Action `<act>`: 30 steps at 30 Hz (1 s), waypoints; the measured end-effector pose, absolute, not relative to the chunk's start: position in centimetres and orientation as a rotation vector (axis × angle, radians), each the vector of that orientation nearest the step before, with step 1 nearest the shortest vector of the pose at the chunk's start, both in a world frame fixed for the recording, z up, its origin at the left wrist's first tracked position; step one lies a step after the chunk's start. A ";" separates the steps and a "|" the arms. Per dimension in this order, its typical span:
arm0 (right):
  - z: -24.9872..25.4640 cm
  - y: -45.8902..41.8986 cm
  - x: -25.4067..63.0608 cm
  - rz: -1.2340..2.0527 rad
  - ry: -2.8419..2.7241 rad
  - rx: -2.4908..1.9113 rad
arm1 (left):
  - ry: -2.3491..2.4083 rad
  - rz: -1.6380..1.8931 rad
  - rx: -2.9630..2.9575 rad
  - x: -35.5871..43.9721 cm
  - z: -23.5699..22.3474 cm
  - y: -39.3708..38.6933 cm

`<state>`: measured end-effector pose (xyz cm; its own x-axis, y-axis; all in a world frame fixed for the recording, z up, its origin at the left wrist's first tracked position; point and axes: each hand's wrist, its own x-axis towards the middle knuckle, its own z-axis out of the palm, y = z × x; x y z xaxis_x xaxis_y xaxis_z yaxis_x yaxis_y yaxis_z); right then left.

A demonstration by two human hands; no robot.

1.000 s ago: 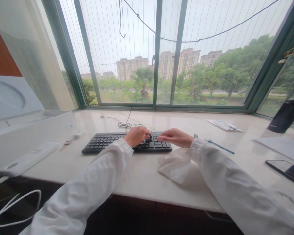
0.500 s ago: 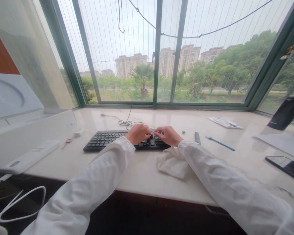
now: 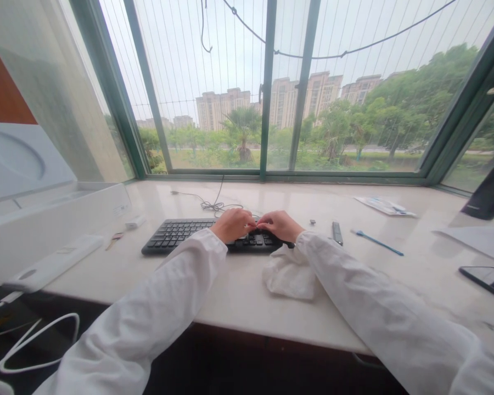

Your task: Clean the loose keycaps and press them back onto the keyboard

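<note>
A black keyboard [image 3: 177,235] lies on the white countertop, its middle and right part covered by my hands. My left hand [image 3: 234,225] is over the keyboard right of its middle, fingers curled into a pinch. From the other side my right hand [image 3: 280,225] reaches in, its thumb and fingertips pinched as well. The fingertips of both hands meet above the keys; anything between them is too small or hidden to name. A crumpled white cloth [image 3: 290,275] sits below my right wrist, against the keyboard's front edge.
On the right are a tiny dark piece [image 3: 312,222], a dark grey stick [image 3: 337,233], a blue thin tool [image 3: 379,243], a plastic packet [image 3: 385,207] and a phone [image 3: 488,281]. Leftward lie a key [image 3: 114,240], a white adapter [image 3: 135,221] and a white box [image 3: 66,211]. A cable [image 3: 216,206] coils behind.
My fingertips have come closer together, with the right hand moved slightly left and now touching or nearly touching the left. The view has shifted a little.
</note>
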<state>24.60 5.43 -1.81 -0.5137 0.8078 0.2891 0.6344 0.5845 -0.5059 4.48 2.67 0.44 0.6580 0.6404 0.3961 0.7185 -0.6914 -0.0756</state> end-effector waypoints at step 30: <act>-1.2 4.9 24.4 0.181 -2.516 -1.081 | -1.046 -0.552 -2.689 4.0 0.6 2.1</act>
<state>24.41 4.88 -1.25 -0.6237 0.7198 0.3048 0.6688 0.6933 -0.2684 4.02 2.08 0.57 0.6791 0.6072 0.4125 0.6833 -0.7282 -0.0530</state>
